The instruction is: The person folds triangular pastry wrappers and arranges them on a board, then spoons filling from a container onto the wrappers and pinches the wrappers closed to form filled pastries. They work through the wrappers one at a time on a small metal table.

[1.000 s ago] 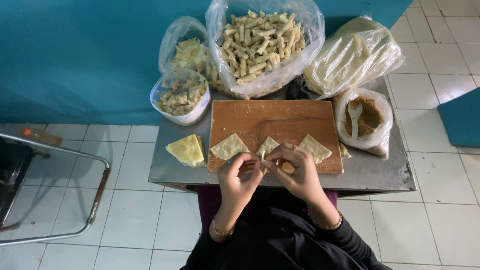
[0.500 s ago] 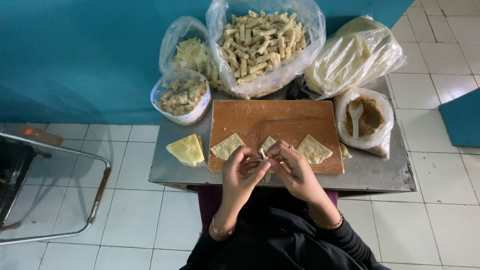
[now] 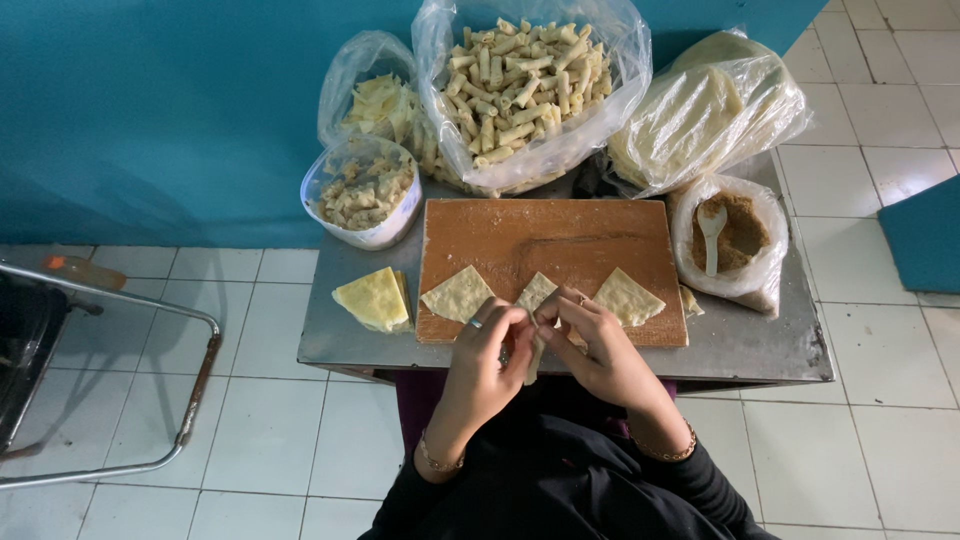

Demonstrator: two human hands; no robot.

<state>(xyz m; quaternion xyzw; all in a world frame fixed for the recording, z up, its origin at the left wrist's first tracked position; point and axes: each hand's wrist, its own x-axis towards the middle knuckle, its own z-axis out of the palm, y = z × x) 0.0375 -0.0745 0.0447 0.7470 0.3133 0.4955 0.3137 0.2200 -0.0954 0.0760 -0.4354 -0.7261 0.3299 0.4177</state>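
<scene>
The fingers of the left hand (image 3: 488,350) and right hand (image 3: 598,345) pinch a pale thin dough sheet (image 3: 534,310), apparently mid-rolling at the near edge of the brown wooden board (image 3: 545,235); the next move probably needs a tight, even roll.

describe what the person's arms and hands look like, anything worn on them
Both arms are in dark, near-black sleeves pushed up, so the forearms are bare. The left hand has a silvery ring on one finger and a thin bracelet at the wrist. The right hand has a ring on one finger and a beaded-looking bracelet at the wrist. No gloves on either hand.
</scene>
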